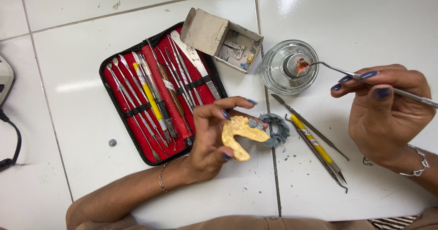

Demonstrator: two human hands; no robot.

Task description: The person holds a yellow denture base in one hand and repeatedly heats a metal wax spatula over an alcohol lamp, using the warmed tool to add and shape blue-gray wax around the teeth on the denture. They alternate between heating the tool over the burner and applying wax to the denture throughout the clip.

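My left hand [211, 136] holds a yellow horseshoe-shaped dental cast [238, 135] with bits of grey wax on it, just above the white tiled counter. My right hand [385, 111] grips a thin metal instrument [351, 73] like a pen. Its tip reaches left into the small flame of a glass spirit burner [289, 67]. A grey wax arch [276, 129] lies on the counter just right of the cast.
An open red tool case [159, 93] with several metal instruments lies at the left. A small open cardboard box [222, 39] sits behind it. Three loose hand tools [315, 143] lie between my hands. A black cable [11, 138] runs at the far left edge.
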